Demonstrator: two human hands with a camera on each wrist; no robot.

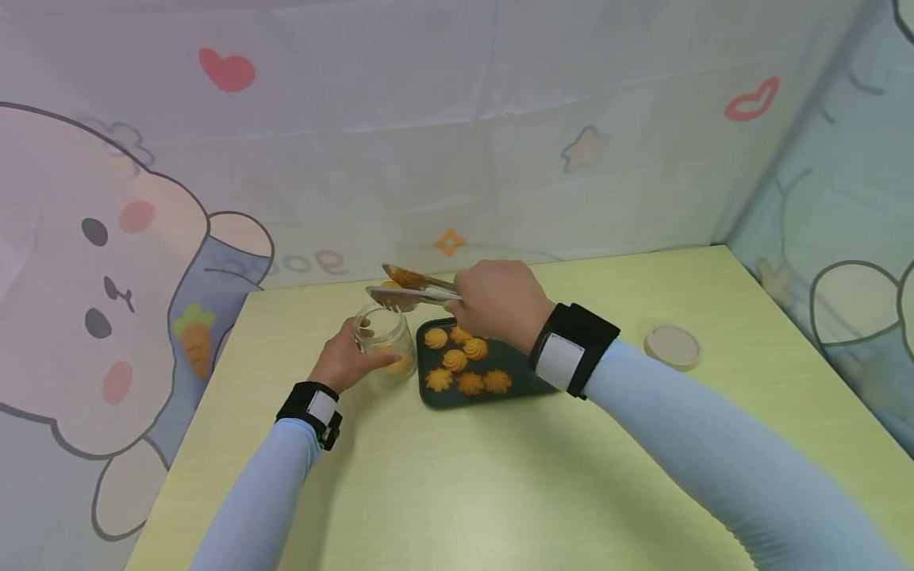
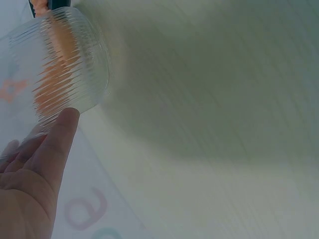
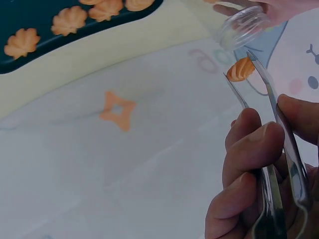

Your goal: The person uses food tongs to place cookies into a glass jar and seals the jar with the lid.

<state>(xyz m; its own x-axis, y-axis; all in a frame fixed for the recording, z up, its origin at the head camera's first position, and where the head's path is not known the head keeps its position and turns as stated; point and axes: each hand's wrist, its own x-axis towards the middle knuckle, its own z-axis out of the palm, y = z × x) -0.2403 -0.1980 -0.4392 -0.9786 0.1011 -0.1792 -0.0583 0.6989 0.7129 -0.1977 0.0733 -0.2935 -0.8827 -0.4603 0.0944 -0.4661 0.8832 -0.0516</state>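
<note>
In the head view my left hand (image 1: 348, 358) grips a clear glass jar (image 1: 401, 341) around its side, the thumb along the front. Through the ribbed glass (image 2: 92, 64) orange-brown cookies show low in the jar in the left wrist view. My right hand (image 1: 503, 303) holds metal tongs (image 3: 271, 94), thumb on one arm and curled fingers on the other. Between the tong tips sits a swirled golden cookie (image 3: 241, 69). The tips hover over the jar's open mouth in the head view.
Right beside the jar, a dark baking tray (image 1: 524, 385) carries several piped cookies (image 1: 455, 360), partly hidden by my right hand. Farther right a round pale lid (image 1: 673, 346) lies on the yellowish table (image 1: 443, 492). A printed cloth backdrop (image 1: 428, 182) rises behind the table.
</note>
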